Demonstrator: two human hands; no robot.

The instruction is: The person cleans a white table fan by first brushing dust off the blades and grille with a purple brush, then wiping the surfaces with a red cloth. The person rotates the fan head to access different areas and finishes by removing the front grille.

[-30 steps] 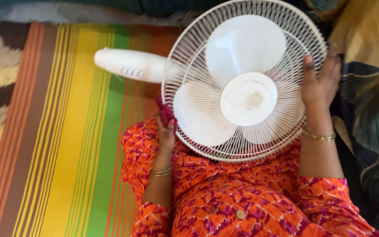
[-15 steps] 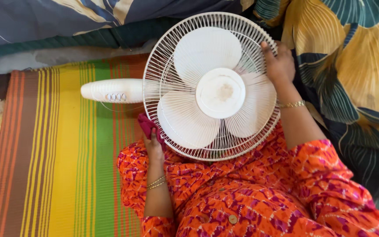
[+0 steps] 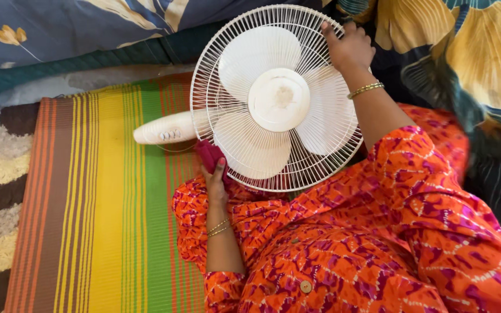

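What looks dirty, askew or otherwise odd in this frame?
The white pedestal fan lies tipped across the person's lap, and its hub cap bears a brownish stain. The left hand holds a maroon cloth against its grille.

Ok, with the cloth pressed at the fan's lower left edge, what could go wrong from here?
The fan lies across the lap, steadied only by the right hand on the top rim of the grille, so it might tip. The left hand presses the dark red cloth against thin wires, where cloth or fingertips could snag. Pushing hard may bend the grille.
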